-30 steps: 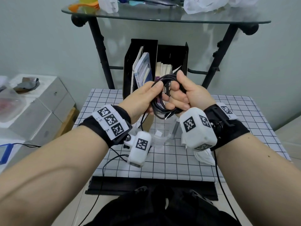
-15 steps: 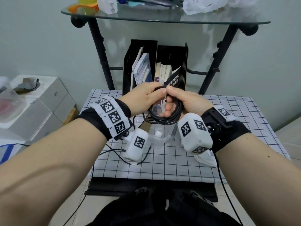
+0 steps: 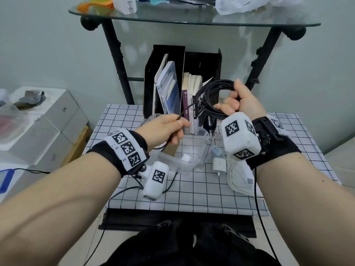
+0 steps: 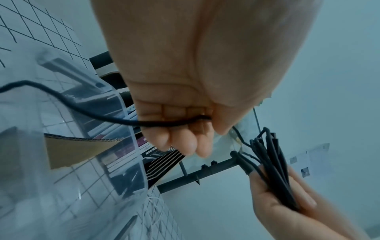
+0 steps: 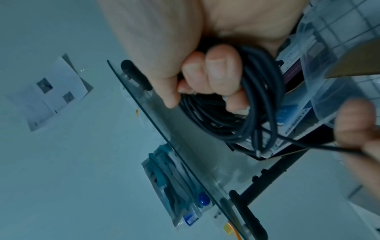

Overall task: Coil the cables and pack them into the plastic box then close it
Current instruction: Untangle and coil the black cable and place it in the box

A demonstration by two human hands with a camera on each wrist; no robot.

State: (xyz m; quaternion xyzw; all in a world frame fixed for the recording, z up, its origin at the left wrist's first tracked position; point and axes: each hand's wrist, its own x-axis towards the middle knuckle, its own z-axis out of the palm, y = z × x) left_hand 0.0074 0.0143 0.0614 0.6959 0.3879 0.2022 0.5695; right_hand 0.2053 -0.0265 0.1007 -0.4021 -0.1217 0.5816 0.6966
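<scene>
A black cable coil (image 3: 212, 97) is gripped in my right hand (image 3: 237, 104), raised above the table's back right. A loose strand of it runs down-left to my left hand (image 3: 169, 128), which pinches it above the clear plastic box (image 3: 205, 140). The box stands open on the checkered table (image 3: 192, 192). In the left wrist view my left hand (image 4: 185, 128) curls round the strand (image 4: 86, 112), with the coil (image 4: 273, 170) off to the right. In the right wrist view the fingers (image 5: 222, 71) of my right hand wrap the coil (image 5: 259, 107).
A white charger (image 3: 219, 165) and a white cable bundle (image 3: 240, 181) lie right of the box. A black file holder with books (image 3: 172, 87) stands behind it. A glass shelf (image 3: 192, 22) hangs overhead. White boxes (image 3: 48, 127) sit on the left.
My hands have parted. The right hand rose to the right with the coil, and the left hand dropped to the left, drawing a strand out between them.
</scene>
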